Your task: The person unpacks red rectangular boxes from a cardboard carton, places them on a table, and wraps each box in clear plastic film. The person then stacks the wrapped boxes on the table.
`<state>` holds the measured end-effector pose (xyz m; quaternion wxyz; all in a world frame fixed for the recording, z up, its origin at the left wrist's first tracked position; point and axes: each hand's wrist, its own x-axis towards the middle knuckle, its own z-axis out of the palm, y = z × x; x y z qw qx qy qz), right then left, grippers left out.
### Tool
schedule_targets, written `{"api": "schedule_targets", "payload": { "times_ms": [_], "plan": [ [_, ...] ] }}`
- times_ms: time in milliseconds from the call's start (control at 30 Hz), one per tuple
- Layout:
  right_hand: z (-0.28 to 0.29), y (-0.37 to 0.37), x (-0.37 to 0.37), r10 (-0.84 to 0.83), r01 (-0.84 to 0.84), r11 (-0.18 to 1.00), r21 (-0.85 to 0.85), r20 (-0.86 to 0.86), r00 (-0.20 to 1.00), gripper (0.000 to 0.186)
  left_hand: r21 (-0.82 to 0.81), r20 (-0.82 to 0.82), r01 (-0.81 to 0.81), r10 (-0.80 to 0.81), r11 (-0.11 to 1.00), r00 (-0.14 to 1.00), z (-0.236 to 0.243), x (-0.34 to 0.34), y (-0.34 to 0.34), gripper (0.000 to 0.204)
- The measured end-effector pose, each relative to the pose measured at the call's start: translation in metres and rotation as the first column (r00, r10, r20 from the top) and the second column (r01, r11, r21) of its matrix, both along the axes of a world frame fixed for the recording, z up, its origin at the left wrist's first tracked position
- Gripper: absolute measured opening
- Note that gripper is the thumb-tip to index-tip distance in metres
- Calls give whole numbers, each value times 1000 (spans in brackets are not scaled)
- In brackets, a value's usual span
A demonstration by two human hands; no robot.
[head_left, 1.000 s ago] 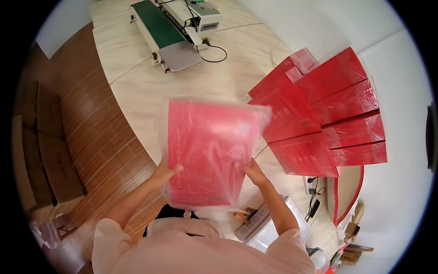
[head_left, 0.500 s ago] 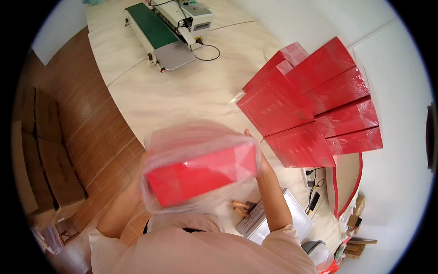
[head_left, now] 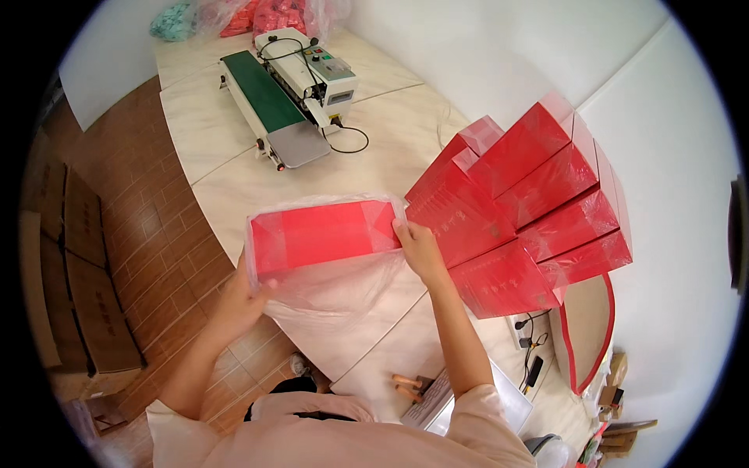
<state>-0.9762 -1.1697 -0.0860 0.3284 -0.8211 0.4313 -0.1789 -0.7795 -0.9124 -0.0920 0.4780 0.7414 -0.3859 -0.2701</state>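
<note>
A red box (head_left: 331, 234) lies inside a clear plastic bag (head_left: 335, 300), held up before me over the table's edge. The loose part of the bag hangs toward me, below the box. My right hand (head_left: 419, 248) is closed on the box's right end through the film, thumb on top. At the box's left end, my left hand (head_left: 240, 300) is closed on the bag near the lower left corner; its fingers are partly blurred. Just right of my right hand stands a stack of red boxes (head_left: 476, 210) wrapped in clear film.
A sealing machine with a green conveyor belt (head_left: 265, 93) stands at the far side of the pale table (head_left: 211, 152). Bagged red and green items (head_left: 281, 15) sit behind it. A laptop (head_left: 437, 402) and wooden-handled tools (head_left: 407, 386) lie nearer. Brown cartons (head_left: 94, 288) stand left on the floor.
The bagged box has moved away from me and turned, so the bag's loose part now faces me. Both hands have moved with it, and my view has shifted slightly.
</note>
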Motion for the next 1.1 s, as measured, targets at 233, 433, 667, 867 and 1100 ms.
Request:
{"api": "schedule_targets", "payload": {
  "times_ms": [233,433,667,867,1100],
  "plan": [
    [12,-14,9,-133,-12,792,-610,-191,973,16,117,443,-84,24,990,896,-8,42,26,27],
    [32,-21,-6,-166,127,722,-680,7,986,7,23,192,-257,248,966,949,31,58,36,26],
    [79,-13,-19,-271,404,773,-489,321,907,10,-307,131,-406,461,861,878,58,75,51,32],
    [-9,-25,-35,-50,128,977,-170,399,916,24,-291,40,57,-47,955,998,-19,93,35,94],
    [-82,31,-8,-336,-217,623,752,507,793,63,27,308,393,-382,919,871,-109,74,-7,112]
  ]
}}
